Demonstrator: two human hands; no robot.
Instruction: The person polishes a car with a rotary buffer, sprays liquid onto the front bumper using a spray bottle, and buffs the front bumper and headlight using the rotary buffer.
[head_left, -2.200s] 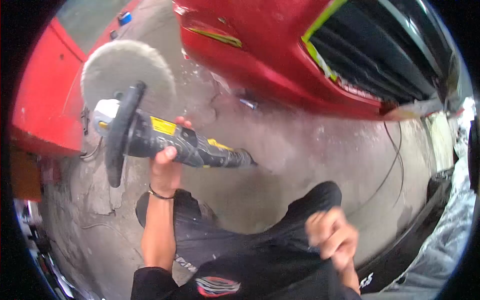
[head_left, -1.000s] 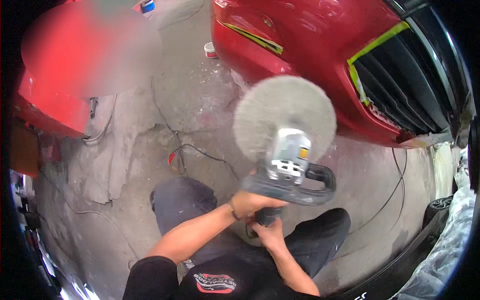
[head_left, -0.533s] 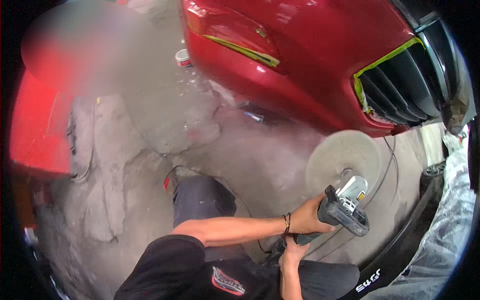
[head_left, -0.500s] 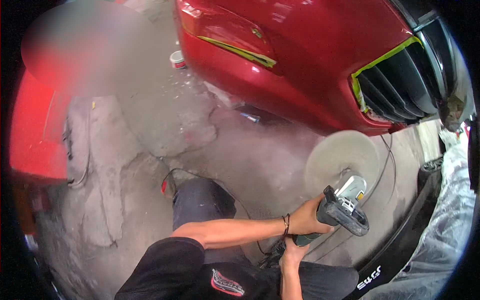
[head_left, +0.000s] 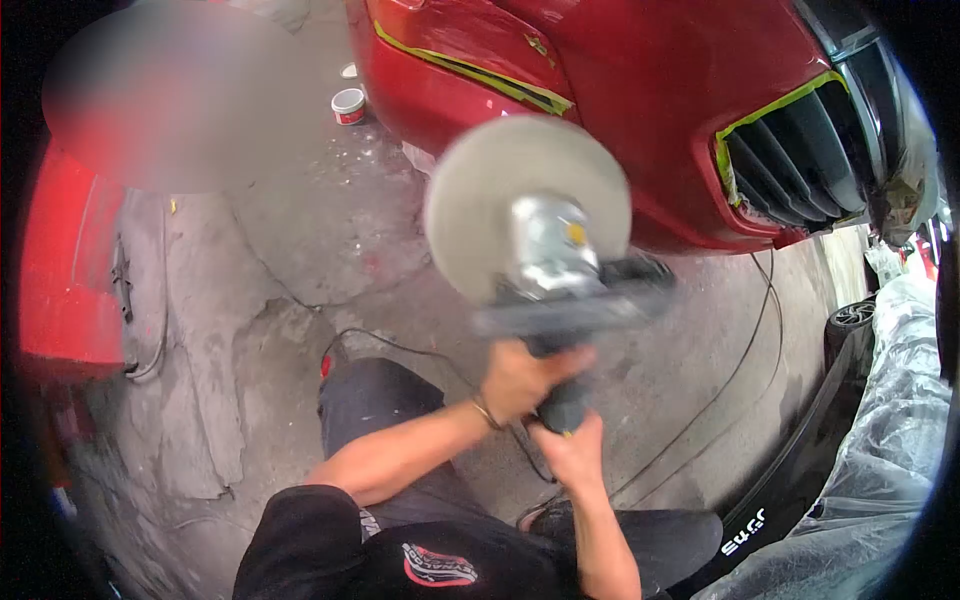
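Note:
Both of my hands grip a corded power polisher (head_left: pixel 555 255) with a large round pale pad (head_left: pixel 475 215), blurred by motion. My left hand (head_left: pixel 525 380), a band at its wrist, wraps the body just behind the black D-shaped handle. Lower down, my right hand (head_left: pixel 570 445) closes round the rear of the body. The pad faces away from me, in front of the red car bumper (head_left: pixel 640 110); whether it touches the paint, I cannot tell. Yellow-green masking tape (head_left: pixel 470 70) edges a slot in the bumper and the dark grille (head_left: pixel 795 160).
Black power cord (head_left: pixel 400 348) trails over the stained concrete floor (head_left: pixel 330 240). A white tub (head_left: pixel 348 106) stands beside the bumper. Another red panel (head_left: pixel 75 270) is at left. Plastic sheeting (head_left: pixel 870 450) and a long black car part (head_left: pixel 770 515) lie at right.
Both hands have swung the polisher left and up, from below the grille to in front of the bumper's lower left part. It appears larger now. The view has shifted slightly.

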